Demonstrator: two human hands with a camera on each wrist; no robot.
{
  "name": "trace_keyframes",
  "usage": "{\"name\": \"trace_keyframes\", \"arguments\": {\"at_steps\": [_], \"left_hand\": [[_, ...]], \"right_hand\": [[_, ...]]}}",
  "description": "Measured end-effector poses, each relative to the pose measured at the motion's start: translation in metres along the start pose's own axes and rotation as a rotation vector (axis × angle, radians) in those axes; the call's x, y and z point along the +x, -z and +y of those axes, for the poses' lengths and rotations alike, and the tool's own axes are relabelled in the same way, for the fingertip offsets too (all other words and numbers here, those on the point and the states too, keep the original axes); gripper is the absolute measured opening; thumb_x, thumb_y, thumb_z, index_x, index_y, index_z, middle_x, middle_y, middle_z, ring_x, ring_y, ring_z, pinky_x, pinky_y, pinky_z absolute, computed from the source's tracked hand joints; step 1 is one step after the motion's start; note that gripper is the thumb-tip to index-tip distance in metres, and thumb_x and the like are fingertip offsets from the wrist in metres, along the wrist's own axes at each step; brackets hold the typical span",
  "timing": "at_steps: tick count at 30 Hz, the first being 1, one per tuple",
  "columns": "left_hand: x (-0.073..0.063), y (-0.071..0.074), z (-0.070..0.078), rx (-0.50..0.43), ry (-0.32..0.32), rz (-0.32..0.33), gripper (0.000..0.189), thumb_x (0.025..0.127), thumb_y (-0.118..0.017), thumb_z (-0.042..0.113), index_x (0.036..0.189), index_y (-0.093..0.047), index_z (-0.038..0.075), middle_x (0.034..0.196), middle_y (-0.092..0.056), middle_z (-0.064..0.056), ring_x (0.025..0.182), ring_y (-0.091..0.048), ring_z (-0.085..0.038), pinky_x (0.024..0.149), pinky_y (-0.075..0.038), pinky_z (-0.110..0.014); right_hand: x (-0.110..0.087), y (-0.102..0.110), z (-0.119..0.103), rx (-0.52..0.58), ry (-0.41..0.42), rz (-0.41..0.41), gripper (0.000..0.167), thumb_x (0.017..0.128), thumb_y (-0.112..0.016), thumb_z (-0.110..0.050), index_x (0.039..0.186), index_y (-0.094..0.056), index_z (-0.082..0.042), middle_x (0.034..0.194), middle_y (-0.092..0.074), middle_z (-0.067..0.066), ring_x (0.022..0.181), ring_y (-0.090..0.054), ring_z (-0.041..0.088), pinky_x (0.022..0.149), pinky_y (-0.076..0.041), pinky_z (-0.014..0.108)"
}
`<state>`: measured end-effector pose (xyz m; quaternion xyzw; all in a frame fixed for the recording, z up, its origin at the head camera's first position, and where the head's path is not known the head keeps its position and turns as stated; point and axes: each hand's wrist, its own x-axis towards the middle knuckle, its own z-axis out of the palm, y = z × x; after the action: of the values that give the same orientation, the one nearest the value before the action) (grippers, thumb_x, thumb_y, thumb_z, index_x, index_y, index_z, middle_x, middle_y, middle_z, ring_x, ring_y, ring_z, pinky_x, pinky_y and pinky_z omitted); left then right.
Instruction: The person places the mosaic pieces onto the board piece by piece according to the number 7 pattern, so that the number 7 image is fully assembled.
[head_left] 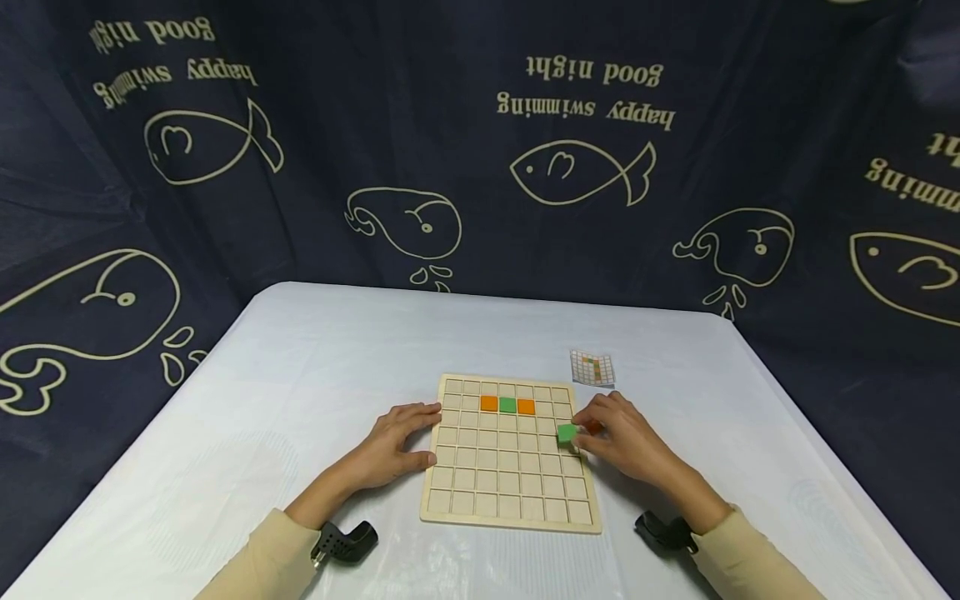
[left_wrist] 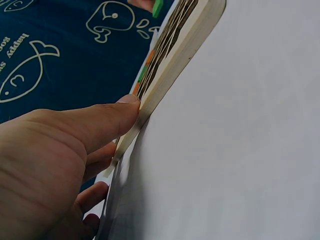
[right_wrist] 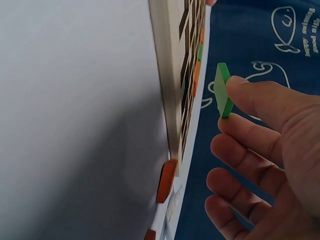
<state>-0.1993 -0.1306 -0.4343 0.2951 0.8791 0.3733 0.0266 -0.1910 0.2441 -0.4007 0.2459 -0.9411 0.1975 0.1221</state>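
My right hand (head_left: 624,437) pinches a green square tile (head_left: 566,433) between thumb and index finger, over the right edge of a wooden grid board (head_left: 510,527). In the right wrist view this green tile (right_wrist: 222,91) is tilted on edge, clear of the board. My left hand (head_left: 395,444) touches the board's left edge with its thumb and fingertips, the fingers fairly straight. On the board, one green tile (head_left: 507,405) sits between a left orange tile (head_left: 489,403) and a right orange tile (head_left: 527,407), in a row near the far side.
A small printed card (head_left: 592,368) with a coloured grid lies beyond the board's far right corner. An orange piece (right_wrist: 166,181) lies beside the board's right edge, with part of another reddish piece (right_wrist: 150,235) nearby. A dark curtain (head_left: 480,150) hangs behind the white table (head_left: 360,342).
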Motion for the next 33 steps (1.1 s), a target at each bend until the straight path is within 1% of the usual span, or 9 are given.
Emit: {"name": "trace_keyframes", "arguments": {"at_steps": [2, 6, 9, 11, 17, 23, 26, 29, 33], "left_hand": [[0.000, 0.001, 0.000, -0.003, 0.007, -0.004, 0.061, 0.083, -0.072, 0.024, 0.136, -0.049, 0.004, 0.150, -0.039, -0.007, 0.140, -0.028, -0.034, 0.109, -0.020, -0.058], [0.000, 0.001, 0.001, 0.000, 0.012, -0.005, 0.061, 0.083, -0.071, 0.025, 0.136, -0.049, 0.005, 0.151, -0.038, -0.006, 0.141, -0.028, -0.033, 0.109, -0.019, -0.058], [0.000, 0.001, 0.001, 0.011, 0.010, -0.004, 0.061, 0.083, -0.071, 0.026, 0.136, -0.049, 0.005, 0.150, -0.038, -0.006, 0.140, -0.028, -0.033, 0.109, -0.020, -0.057], [0.000, 0.001, 0.001, 0.010, 0.009, -0.004, 0.061, 0.083, -0.072, 0.026, 0.136, -0.049, 0.006, 0.150, -0.038, -0.006, 0.140, -0.028, -0.033, 0.109, -0.020, -0.057], [0.000, 0.000, 0.000, 0.010, 0.007, -0.002, 0.061, 0.083, -0.071, 0.025, 0.136, -0.050, 0.005, 0.150, -0.039, -0.006, 0.140, -0.028, -0.032, 0.109, -0.020, -0.057], [-0.001, 0.001, 0.000, 0.008, 0.010, -0.002, 0.061, 0.082, -0.072, 0.025, 0.136, -0.050, 0.006, 0.150, -0.039, -0.006, 0.141, -0.028, -0.032, 0.109, -0.020, -0.057], [-0.001, 0.001, 0.001, 0.008, 0.010, -0.003, 0.061, 0.083, -0.072, 0.025, 0.136, -0.049, 0.006, 0.151, -0.038, -0.006, 0.141, -0.028, -0.032, 0.109, -0.020, -0.057], [0.000, 0.000, 0.001, 0.009, 0.010, -0.003, 0.061, 0.083, -0.071, 0.025, 0.136, -0.049, 0.006, 0.151, -0.039, -0.005, 0.140, -0.028, -0.032, 0.109, -0.021, -0.057], [0.000, 0.000, 0.001, 0.012, 0.009, -0.002, 0.061, 0.083, -0.071, 0.026, 0.136, -0.050, 0.006, 0.150, -0.039, -0.005, 0.140, -0.028, -0.032, 0.109, -0.020, -0.057]], "right_hand": [[0.004, -0.001, -0.002, 0.002, -0.014, 0.000, 0.018, 0.078, -0.077, -0.025, 0.093, -0.071, -0.017, 0.083, -0.060, -0.006, 0.077, -0.037, 0.006, 0.069, -0.034, 0.027], [0.010, -0.003, -0.006, 0.036, -0.036, 0.000, 0.018, 0.078, -0.076, -0.024, 0.092, -0.070, -0.015, 0.086, -0.062, -0.003, 0.083, -0.047, 0.013, 0.090, -0.043, 0.042], [0.013, -0.004, -0.009, 0.060, -0.038, -0.005, 0.017, 0.079, -0.075, -0.023, 0.093, -0.070, -0.013, 0.091, -0.064, -0.002, 0.091, -0.055, 0.020, 0.105, -0.032, 0.056], [0.015, -0.004, -0.010, 0.066, -0.036, -0.008, 0.018, 0.080, -0.075, -0.023, 0.094, -0.070, -0.013, 0.093, -0.064, -0.002, 0.092, -0.055, 0.022, 0.107, -0.030, 0.057], [0.020, -0.006, -0.012, 0.051, -0.036, -0.001, 0.019, 0.079, -0.076, -0.024, 0.094, -0.071, -0.014, 0.091, -0.064, -0.004, 0.082, -0.049, 0.015, 0.089, -0.042, 0.043], [0.022, -0.010, -0.013, 0.080, -0.033, 0.008, 0.019, 0.078, -0.076, -0.021, 0.094, -0.071, -0.011, 0.090, -0.064, -0.002, 0.082, -0.052, 0.017, 0.109, -0.028, 0.056], [0.024, -0.012, -0.014, 0.067, -0.027, 0.007, 0.020, 0.078, -0.076, -0.022, 0.094, -0.071, -0.012, 0.089, -0.064, -0.003, 0.081, -0.049, 0.015, 0.093, -0.041, 0.045], [0.026, -0.014, -0.015, 0.050, -0.015, -0.002, 0.021, 0.078, -0.077, -0.024, 0.094, -0.071, -0.013, 0.088, -0.064, -0.003, 0.080, -0.047, 0.013, 0.078, -0.039, 0.036], [0.029, -0.016, -0.017, 0.022, -0.007, -0.018, 0.021, 0.079, -0.076, -0.026, 0.094, -0.071, -0.014, 0.089, -0.064, -0.004, 0.080, -0.046, 0.010, 0.077, -0.039, 0.033]]}}
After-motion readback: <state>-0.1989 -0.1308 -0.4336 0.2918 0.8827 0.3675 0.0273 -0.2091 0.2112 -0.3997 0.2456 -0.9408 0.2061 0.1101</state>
